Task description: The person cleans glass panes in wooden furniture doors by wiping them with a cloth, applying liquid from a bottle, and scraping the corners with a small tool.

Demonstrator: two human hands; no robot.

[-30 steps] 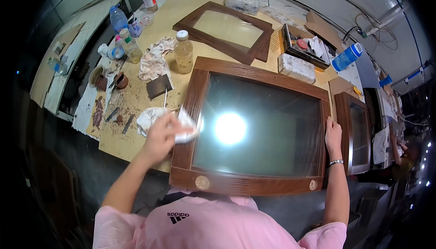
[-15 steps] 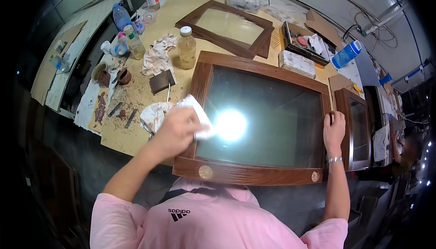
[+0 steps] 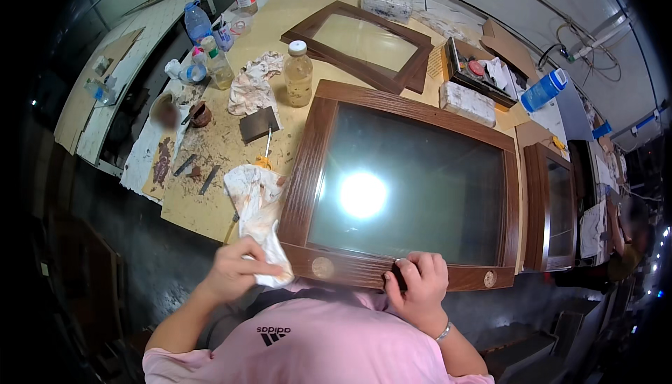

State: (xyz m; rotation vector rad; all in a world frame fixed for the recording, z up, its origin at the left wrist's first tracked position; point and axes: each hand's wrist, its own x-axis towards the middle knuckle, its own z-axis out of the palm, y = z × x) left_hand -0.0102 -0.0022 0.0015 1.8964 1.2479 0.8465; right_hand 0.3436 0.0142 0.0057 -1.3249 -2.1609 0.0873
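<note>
A brown wooden cabinet door with a glass pane (image 3: 413, 181) lies before me, a bright light reflected in the glass. At its near left corner, my left hand (image 3: 241, 268) is closed on a white rag (image 3: 271, 258). The rag meets a stained white cloth (image 3: 248, 186) lying on the table's edge; I cannot tell whether they are one piece. My right hand (image 3: 420, 282) is curled at the door's near rail, around something small and dark that its fingers mostly hide. Two pale round spots mark that rail.
On the worktable (image 3: 203, 209) are a screwdriver (image 3: 267, 147), a dark block (image 3: 259, 125), a crumpled rag (image 3: 253, 83) and a capped bottle (image 3: 298, 74). Framed panels (image 3: 364, 42) lie behind, a toolbox (image 3: 481, 69) and blue bottle (image 3: 544, 90) at right. Another person (image 3: 626, 244) is far right.
My left hand has drawn the rag from the glass's left side down to the near left corner. My right hand has moved from the door's right side to its near rail.
</note>
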